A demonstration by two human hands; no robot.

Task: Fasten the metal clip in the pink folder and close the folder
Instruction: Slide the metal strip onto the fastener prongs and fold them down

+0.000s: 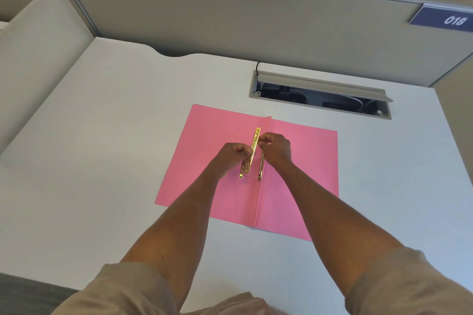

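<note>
Head view shows my left hand (234, 155) and right hand (275, 147) both pinched on the gold metal clip (252, 152), held tilted just above the crease of the pink folder (204, 151). Beneath my grip the folder lies open; by my judgement the clip is unfastened, and closing remains.

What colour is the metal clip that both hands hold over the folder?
The metal clip is shiny gold, seen best in the head view.
</note>
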